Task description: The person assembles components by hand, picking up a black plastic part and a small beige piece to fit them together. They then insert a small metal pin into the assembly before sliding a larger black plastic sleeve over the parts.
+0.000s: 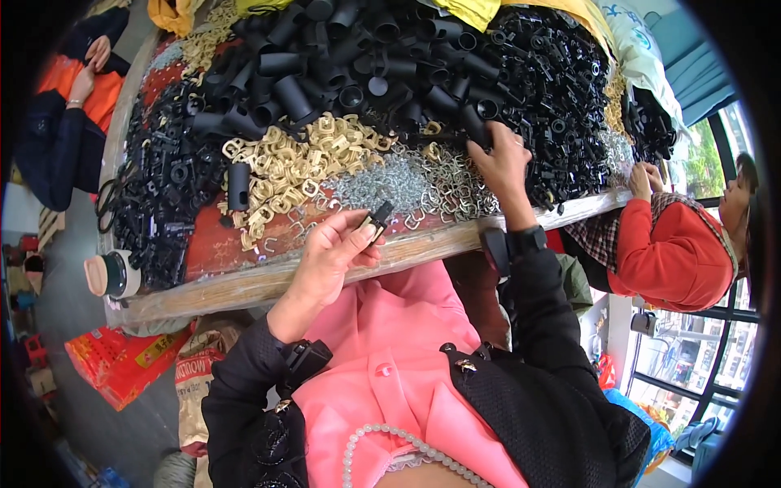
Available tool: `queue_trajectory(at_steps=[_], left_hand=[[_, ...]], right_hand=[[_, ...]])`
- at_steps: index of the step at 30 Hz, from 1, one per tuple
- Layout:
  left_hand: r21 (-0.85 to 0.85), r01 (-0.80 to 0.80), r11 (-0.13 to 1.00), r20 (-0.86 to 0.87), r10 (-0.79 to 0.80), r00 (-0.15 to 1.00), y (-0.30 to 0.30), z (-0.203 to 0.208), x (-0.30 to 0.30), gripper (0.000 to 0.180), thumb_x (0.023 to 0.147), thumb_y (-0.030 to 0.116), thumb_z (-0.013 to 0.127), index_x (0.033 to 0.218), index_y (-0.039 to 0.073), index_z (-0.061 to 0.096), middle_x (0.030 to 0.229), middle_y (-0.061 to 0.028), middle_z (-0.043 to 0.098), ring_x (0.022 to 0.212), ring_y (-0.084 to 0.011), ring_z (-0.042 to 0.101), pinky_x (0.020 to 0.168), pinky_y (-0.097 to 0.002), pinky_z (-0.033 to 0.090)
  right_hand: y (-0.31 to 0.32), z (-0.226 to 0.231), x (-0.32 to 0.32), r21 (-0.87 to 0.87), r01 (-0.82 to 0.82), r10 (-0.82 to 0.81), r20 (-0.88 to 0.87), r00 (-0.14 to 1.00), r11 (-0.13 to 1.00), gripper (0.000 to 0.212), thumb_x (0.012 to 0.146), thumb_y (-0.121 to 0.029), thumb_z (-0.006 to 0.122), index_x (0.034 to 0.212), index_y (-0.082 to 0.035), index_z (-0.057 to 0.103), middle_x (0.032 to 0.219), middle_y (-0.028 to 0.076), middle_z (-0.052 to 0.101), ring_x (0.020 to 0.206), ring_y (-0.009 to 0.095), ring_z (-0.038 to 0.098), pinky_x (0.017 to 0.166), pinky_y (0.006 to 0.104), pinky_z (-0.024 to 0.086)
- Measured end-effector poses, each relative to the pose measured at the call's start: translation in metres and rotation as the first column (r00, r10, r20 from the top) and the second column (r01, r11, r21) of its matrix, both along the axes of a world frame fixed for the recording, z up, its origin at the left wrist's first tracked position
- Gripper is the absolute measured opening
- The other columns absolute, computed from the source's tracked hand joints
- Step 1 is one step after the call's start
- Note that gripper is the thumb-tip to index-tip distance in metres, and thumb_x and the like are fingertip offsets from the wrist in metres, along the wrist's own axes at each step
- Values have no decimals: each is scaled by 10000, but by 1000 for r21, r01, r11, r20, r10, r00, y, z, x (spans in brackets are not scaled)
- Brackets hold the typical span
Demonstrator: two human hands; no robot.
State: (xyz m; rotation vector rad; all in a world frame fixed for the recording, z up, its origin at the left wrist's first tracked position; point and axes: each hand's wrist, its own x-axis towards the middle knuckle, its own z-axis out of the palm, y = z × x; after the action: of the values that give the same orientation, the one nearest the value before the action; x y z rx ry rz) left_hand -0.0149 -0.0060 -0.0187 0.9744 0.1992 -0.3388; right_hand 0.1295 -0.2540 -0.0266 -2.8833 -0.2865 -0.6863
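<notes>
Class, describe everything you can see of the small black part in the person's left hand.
The small black part is blocky, with a squared upper end and a pale gold-coloured bit showing at its side. The black looks like plastic, but finer details are too small to tell. It is tilted, its upper end leaning to the right, and pinched in the left hand, which partly hides it. In the view it appears just above the table's wooden edge.

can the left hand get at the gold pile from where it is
Probably yes: the gold pile lies just beyond the left hand, with nothing tall between them. But that hand holds a small black part, so picking anything up might be awkward.
</notes>
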Motion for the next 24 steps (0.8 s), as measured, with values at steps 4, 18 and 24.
queue_trajectory(at_steps=[4, 18, 24], left_hand=[[-57, -47, 997, 0, 47, 999, 9, 8, -9, 280, 806, 140, 571, 1021, -23, 498, 821, -77, 601, 638, -91, 568, 562, -188, 480], [-87, 145, 986, -84, -152, 985, 3, 27, -5, 297, 797, 142, 585, 1044, -7, 518, 785, -19, 565, 642, -64, 517, 523, -173, 406], [21, 174, 985, -42, -173, 984, 3, 23, 4, 312, 797, 150, 587, 1054, -11, 520, 766, -16, 565, 612, -63, 506, 516, -173, 410]], right_hand=[[-6, 16, -36, 408, -132, 177, -75, 981, 903, 322, 629, -27, 542, 948, -9, 499, 871, 87, 538, 833, 187, 510, 773, 285, 383], [60, 32, -107, 741, -568, 774, 103, 625, 360, 440, 520, 145, 444, 927, -22, 424, 915, 137, 494, 812, 238, 509, 716, 301, 423], [61, 24, -103, 652, -663, 784, 166, 599, 368, 450, 539, 159, 380, 951, -21, 385, 926, 154, 478, 789, 217, 493, 708, 283, 417]])
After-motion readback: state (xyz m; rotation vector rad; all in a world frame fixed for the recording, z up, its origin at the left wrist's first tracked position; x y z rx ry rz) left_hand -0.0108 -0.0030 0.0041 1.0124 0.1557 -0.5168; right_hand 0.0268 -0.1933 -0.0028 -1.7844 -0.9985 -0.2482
